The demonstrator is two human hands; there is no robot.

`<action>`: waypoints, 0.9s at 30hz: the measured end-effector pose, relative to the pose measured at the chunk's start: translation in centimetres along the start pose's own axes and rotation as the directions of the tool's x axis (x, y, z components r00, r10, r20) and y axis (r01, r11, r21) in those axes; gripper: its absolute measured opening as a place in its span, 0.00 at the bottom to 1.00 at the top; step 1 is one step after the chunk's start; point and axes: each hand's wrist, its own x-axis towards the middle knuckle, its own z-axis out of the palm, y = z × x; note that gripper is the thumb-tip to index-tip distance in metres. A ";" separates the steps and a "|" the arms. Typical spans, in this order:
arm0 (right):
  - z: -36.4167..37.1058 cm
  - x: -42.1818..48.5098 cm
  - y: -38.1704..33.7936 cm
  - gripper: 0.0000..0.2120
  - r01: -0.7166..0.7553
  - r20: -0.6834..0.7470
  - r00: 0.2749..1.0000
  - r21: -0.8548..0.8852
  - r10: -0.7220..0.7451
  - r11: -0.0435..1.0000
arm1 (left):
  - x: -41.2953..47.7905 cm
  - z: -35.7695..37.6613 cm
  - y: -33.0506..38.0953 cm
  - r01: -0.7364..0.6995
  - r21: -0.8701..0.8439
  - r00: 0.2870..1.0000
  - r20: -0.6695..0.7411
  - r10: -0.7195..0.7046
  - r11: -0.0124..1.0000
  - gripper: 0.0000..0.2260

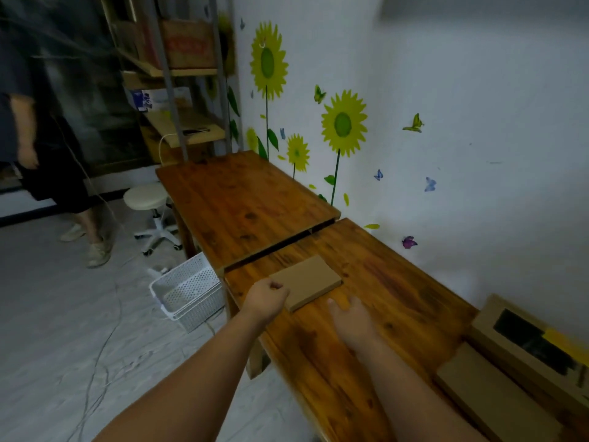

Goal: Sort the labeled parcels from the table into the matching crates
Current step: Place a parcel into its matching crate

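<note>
Gripping the parcel [310, 277] corner, left hand [267, 299] fingers [276, 286]; right hand [350, 315] flat beside

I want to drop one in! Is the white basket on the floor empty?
Looks empty: the white perforated plastic basket shows only bare mesh inside.

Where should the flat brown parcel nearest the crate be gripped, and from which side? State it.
Grip the flat parcel by its thin near-left edge, coming from the open left side of the table. It lies flat, so only edges offer a pinch; that corner sits at that side, where the left hand holds it.
</note>
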 end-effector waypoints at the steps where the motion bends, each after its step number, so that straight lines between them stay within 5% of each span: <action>1: 0.8 0.6 -0.6 0.37 -0.027 -0.017 0.999 0.023 0.027 0.999 | 1.3 -0.8 0.1 -0.002 0.001 1.000 0.018 0.002 1.000 0.10; 21: 10.2 16.9 -2.9 0.27 -0.332 -0.136 0.915 0.277 0.379 0.902 | 23.4 -0.8 -0.3 0.112 0.158 0.942 0.298 -0.155 0.981 0.22; 27: 11.2 22.4 -2.1 0.34 -0.437 -0.160 0.845 0.344 0.511 0.831 | 28.7 0.8 -0.1 0.129 0.262 0.917 0.335 -0.215 0.956 0.22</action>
